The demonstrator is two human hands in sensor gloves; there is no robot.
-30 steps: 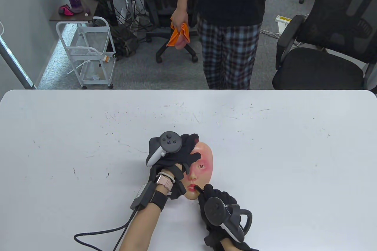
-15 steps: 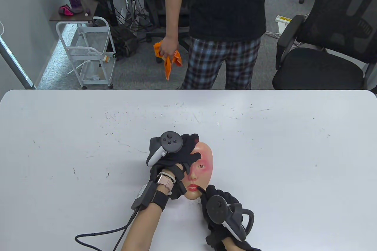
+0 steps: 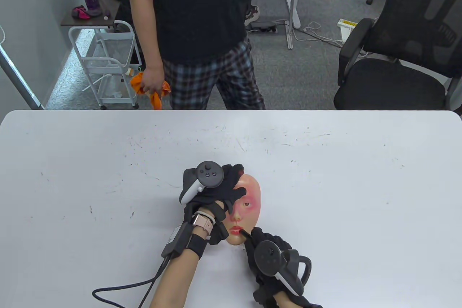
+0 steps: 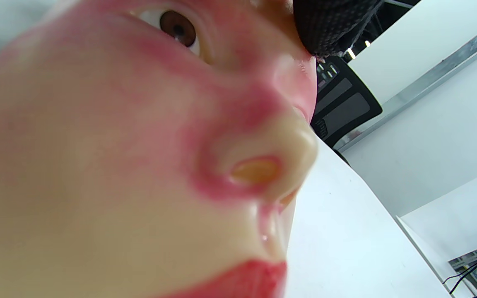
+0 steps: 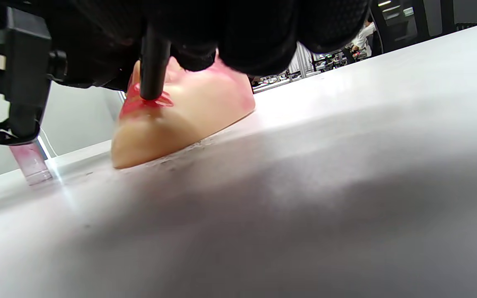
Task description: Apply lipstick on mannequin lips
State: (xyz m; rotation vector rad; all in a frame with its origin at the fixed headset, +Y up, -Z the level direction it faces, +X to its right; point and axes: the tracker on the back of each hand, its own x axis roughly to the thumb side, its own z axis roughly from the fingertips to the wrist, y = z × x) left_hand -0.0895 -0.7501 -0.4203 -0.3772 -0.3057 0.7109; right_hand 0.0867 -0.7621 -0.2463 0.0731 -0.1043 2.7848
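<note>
The mannequin face [image 3: 245, 210] is lying face-up on the white table [image 3: 325, 178] near its front edge, in the same spot as a second ago. The left hand [image 3: 213, 192] is still resting over the face's forehead and one side, fingers draped on it, holding it down; how tightly they are curling cannot be told. The right hand [image 3: 269, 250] is pinching a thin black lipstick applicator [image 5: 153, 62], fingers closed around the stick, and its tip is touching the red lips [image 5: 145, 103]. Since half a second ago the tip has been edging back in from the lips' corner. Behind the table, the standing person [image 3: 195, 33] with the orange cloth [image 3: 151, 87] is walking toward the table view's left.
</note>
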